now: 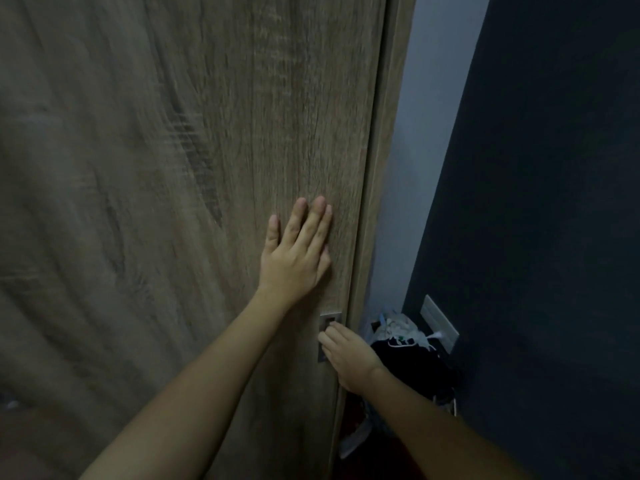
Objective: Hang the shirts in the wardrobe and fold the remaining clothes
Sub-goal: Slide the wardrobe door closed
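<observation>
Pressing the wardrobe door (pixel 173 168), left hand (pixel 294 261) lies just above handle (pixel 330 317).

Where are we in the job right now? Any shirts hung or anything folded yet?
Done: nothing that shows; no hung shirt or folded garment is in view. In hand: the left hand presses flat on the wooden wardrobe door while the right hand curls its fingers into the recessed handle. Left: the heap of clothes beside the wardrobe lies unsorted.
</observation>
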